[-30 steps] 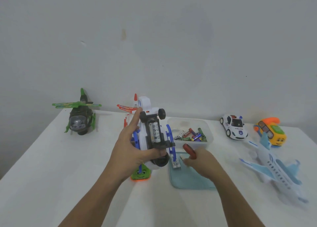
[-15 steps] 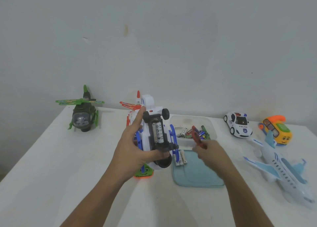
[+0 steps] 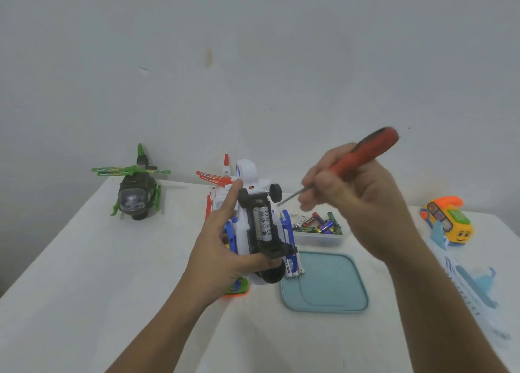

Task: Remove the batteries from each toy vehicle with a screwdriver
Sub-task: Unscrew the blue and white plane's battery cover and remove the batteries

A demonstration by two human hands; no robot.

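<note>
My left hand (image 3: pixel 222 248) grips a white and blue toy vehicle (image 3: pixel 261 226), held belly-up above the table. Its black battery compartment is uncovered and a silver battery (image 3: pixel 264 224) lies inside. My right hand (image 3: pixel 357 201) holds a red-handled screwdriver (image 3: pixel 363 155) raised above the table, its metal tip pointing down-left and ending just right of the toy's small black wheel. Two loose batteries (image 3: pixel 294 268) lie on the corner of the teal lid (image 3: pixel 326 282).
A clear tub (image 3: pixel 323 239) holding several batteries stands behind the lid. A green helicopter (image 3: pixel 133 192) sits far left. An orange-yellow toy (image 3: pixel 447 220) and a light blue airplane (image 3: pixel 472 285) are at the right. A green-orange toy (image 3: pixel 236 288) lies under my left hand.
My right hand has lifted the screwdriver from near the lid up and toward the toy, so its tip now points at the toy. The left hand keeps the toy in about the same place.
</note>
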